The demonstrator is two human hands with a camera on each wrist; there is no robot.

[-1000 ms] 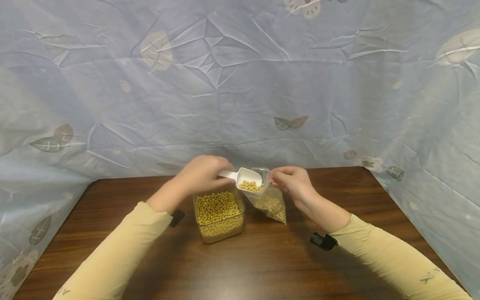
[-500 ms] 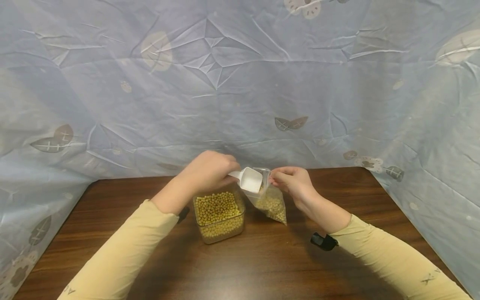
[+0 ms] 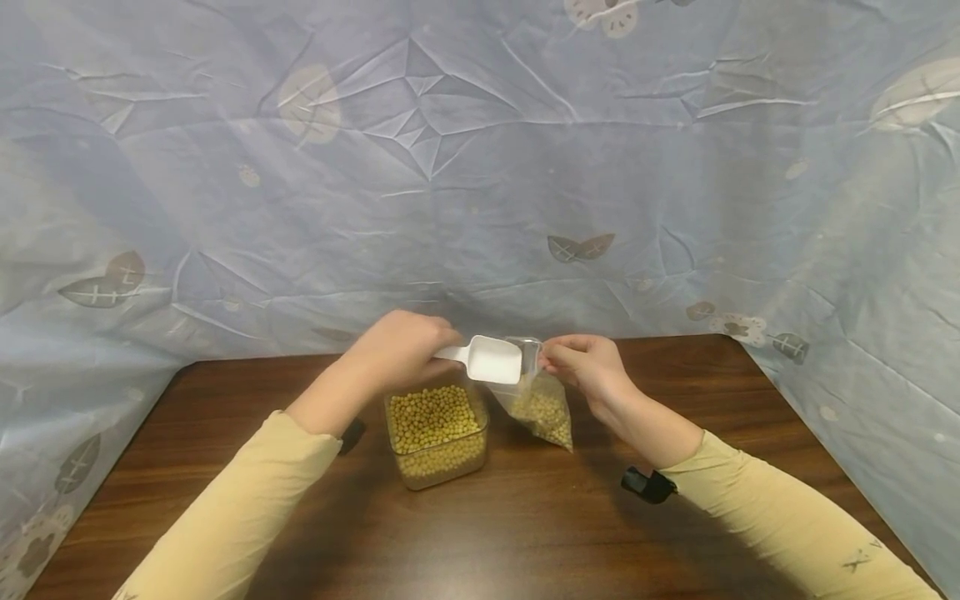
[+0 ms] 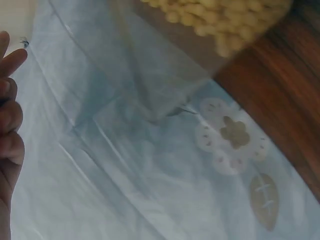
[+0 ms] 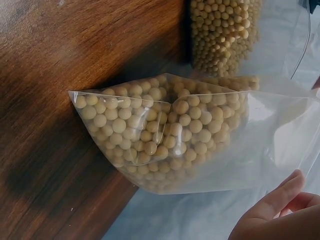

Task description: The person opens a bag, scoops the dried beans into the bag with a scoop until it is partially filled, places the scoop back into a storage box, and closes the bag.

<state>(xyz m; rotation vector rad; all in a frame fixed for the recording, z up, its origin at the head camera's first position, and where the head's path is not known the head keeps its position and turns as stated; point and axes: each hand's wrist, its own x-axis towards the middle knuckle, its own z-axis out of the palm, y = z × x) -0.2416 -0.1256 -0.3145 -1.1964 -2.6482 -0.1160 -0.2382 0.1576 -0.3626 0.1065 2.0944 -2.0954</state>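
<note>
In the head view my left hand (image 3: 405,350) grips the handle of a white plastic scoop (image 3: 495,361). No soybeans show in its bowl, which is level over the mouth of a clear plastic bag (image 3: 540,408). My right hand (image 3: 588,367) pinches the bag's upper right edge between thumb and fingers. The right wrist view shows the bag (image 5: 160,130) with its lower part full of soybeans. Left of the bag stands a clear square container (image 3: 442,471) of soybeans (image 3: 435,417). The left hand (image 4: 10,120) shows only partly in its wrist view; the scoop is out of sight there.
All this is on a dark brown wooden table (image 3: 480,542). A pale blue patterned cloth (image 3: 480,208) hangs close behind it and along the sides. Black wrist devices (image 3: 648,485) sit under the sleeves.
The scoop tipped toward the bag and its soybeans went out of it. Now it is level again and has drawn back a little to the left. The right hand stays put.
</note>
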